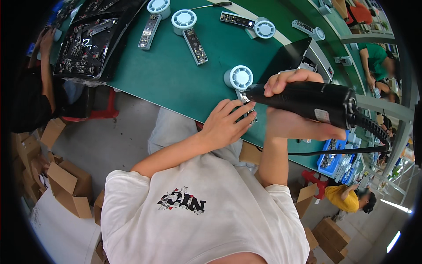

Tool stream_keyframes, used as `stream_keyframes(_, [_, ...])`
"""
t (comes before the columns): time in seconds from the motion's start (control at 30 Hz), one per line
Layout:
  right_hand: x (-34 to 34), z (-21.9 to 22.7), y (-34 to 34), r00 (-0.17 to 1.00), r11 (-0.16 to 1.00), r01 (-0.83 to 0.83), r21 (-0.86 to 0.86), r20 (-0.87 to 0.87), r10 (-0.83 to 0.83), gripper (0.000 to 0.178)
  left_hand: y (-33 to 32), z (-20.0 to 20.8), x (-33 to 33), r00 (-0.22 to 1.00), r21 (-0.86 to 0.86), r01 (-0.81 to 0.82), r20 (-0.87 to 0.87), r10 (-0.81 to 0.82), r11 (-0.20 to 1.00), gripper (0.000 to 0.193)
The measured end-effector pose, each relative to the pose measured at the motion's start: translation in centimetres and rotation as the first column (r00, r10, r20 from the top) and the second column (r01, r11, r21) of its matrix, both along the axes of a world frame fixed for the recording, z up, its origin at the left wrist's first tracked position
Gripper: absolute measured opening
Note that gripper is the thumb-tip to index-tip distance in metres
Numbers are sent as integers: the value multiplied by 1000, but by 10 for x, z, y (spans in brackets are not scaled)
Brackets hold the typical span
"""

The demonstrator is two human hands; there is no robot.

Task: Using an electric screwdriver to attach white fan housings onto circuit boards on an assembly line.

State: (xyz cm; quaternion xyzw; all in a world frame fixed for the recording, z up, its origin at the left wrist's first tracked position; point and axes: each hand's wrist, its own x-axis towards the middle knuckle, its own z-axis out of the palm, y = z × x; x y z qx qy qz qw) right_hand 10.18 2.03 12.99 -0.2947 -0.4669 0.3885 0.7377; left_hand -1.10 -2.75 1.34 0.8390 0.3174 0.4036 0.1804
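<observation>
My right hand [285,103] is wrapped round a black corded electric screwdriver [307,100], held almost level with its tip to the left. That tip points at the upper end of a narrow circuit board [251,115], which joins a light-blue round housing with a slotted, fan-like face [241,78]. My left hand [226,122] reaches in from the left and holds the board down near the table's front edge. Its fingers are spread over the board and cover much of it. Whether the screwdriver's tip touches a screw is hidden.
Similar housings with boards lie on the green table [176,83], with a thin screwdriver [211,5] behind. A black tray of boards [85,48] stands left, a black-and-grey box [303,57] right. Past the cord is a blue bin [329,156]. Cardboard boxes [70,185] and other people surround me.
</observation>
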Motion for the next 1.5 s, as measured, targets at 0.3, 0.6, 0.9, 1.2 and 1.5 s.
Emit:
stream_keyframes(0.3, [33,38,-11,976,995,-58,80,-203,73,118,19,16,17,941,-496,-242,92,327,834,46])
stream_keyframes(0.6, [198,90,-70,856,784,516,344,-218,-468,92,72,90,1,941,-328,-326,-20,339,887,33])
stream_keyframes(0.9, [235,102,-79,846,810,529,253,-230,-481,69,382,88,227,860,105,51,-511,10,993,40])
stream_keyframes(1.2, [237,107,-84,751,718,660,222,-177,-636,60,402,59,329,931,369,173,-365,-29,913,26])
stream_keyframes(1.5, [215,110,-109,856,816,514,266,-98,-507,67,350,70,303,734,39,204,-668,-126,978,29])
